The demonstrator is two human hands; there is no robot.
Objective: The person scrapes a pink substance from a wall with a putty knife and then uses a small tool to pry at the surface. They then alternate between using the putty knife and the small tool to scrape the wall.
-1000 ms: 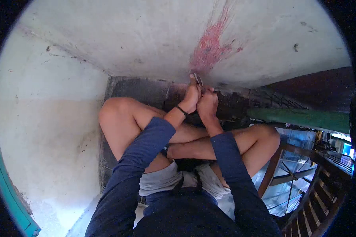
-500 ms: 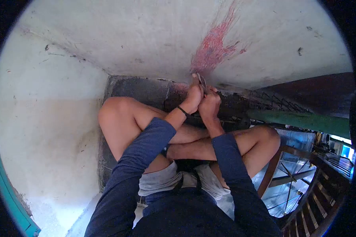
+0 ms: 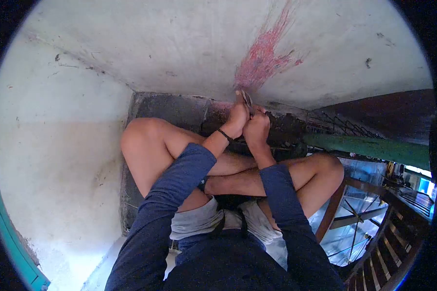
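Note:
Close together in front of my crossed legs, both hands are closed around one slim, grey metal object (image 3: pixel 248 103), whose kind I cannot make out. It points up between the fingers toward the wall's foot. My left hand (image 3: pixel 237 119), with a dark beaded bracelet on its wrist, grips it from the left, thumb pointing up along it. On the other side, my right hand (image 3: pixel 257 130) wraps round its lower part, which the fingers hide. Just beyond the hands, a red-pink smeared patch (image 3: pixel 264 58) marks the pale wall (image 3: pixel 179 48).
A dark ledge (image 3: pixel 172 107) runs along the wall's foot. On the right are a green beam (image 3: pixel 369 148), wire mesh (image 3: pixel 342 125) and a brown slatted railing (image 3: pixel 386 252), with a lower level seen through the gaps. A side wall (image 3: pixel 63 169) stands at left.

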